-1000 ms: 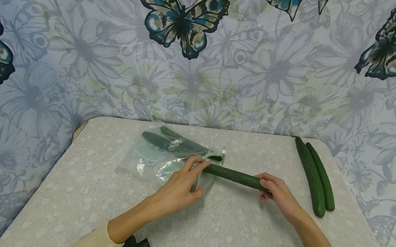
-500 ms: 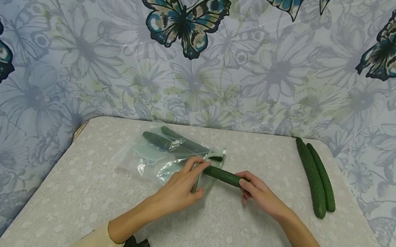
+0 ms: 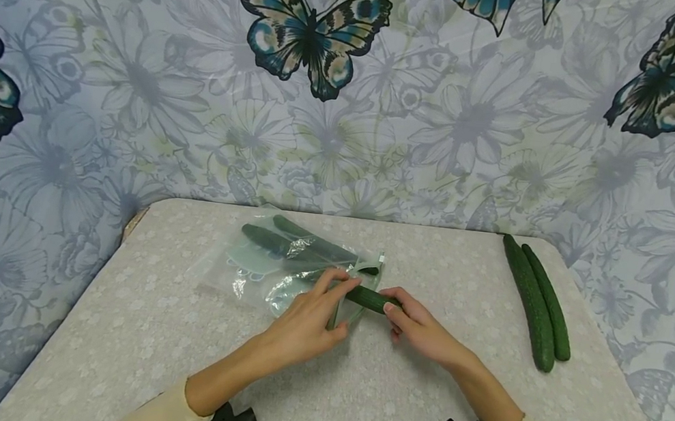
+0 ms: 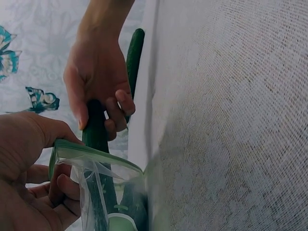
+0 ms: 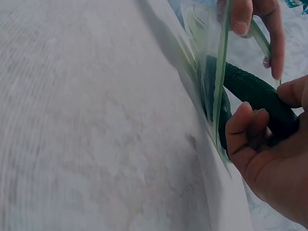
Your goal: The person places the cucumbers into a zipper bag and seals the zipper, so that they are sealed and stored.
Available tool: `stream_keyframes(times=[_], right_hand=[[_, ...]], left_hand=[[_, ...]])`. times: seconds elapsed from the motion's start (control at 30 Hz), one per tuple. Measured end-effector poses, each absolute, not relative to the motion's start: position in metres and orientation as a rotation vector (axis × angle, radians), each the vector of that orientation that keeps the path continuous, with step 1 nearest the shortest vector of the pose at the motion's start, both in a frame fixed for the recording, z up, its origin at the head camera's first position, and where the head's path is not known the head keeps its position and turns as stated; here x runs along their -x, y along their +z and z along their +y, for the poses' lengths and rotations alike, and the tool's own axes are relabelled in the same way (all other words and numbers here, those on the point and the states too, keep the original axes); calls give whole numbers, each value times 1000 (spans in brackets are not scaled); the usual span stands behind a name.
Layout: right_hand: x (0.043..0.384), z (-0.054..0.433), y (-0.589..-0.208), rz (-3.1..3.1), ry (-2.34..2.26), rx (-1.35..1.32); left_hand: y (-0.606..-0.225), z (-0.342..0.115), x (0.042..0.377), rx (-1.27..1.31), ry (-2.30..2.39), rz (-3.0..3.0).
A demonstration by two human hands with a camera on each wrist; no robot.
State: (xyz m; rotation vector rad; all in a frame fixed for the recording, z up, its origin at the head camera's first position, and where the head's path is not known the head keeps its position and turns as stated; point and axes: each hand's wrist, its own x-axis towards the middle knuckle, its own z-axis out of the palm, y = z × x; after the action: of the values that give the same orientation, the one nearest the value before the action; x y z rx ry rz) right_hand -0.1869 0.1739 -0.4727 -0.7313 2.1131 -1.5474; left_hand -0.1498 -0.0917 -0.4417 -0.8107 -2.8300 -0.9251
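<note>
My right hand [image 3: 426,328] grips the end of a dark green cucumber [image 3: 368,299], thumb on one side and fingers curled on the other. Its far end runs into the mouth of a clear zip bag [image 3: 216,277], lying left of centre. The left hand [image 3: 303,320] holds the bag's mouth apart, with the thumb over the green zip rim [image 4: 98,155] in the left wrist view. Two more cucumbers [image 3: 269,238] lie inside the bag, seen through the plastic. In the right wrist view the gripped cucumber [image 5: 250,91] passes between the two zip edges.
Two loose cucumbers [image 3: 528,302] lie side by side at the table's right. A pale floral cloth covers the table [image 3: 404,396], and a butterfly-print curtain [image 3: 472,163] hangs right behind its back edge.
My right hand has moved left, sliding the cucumber further into the bag, so less of it shows outside. The left hand and the bag have stayed put.
</note>
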Motion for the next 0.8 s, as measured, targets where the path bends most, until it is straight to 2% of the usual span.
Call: stream_keyframes(times=[0.8], right_hand=[[197, 134, -491, 2387, -1449, 784]], left_hand=[[-444, -92, 147, 808, -995, -2812]])
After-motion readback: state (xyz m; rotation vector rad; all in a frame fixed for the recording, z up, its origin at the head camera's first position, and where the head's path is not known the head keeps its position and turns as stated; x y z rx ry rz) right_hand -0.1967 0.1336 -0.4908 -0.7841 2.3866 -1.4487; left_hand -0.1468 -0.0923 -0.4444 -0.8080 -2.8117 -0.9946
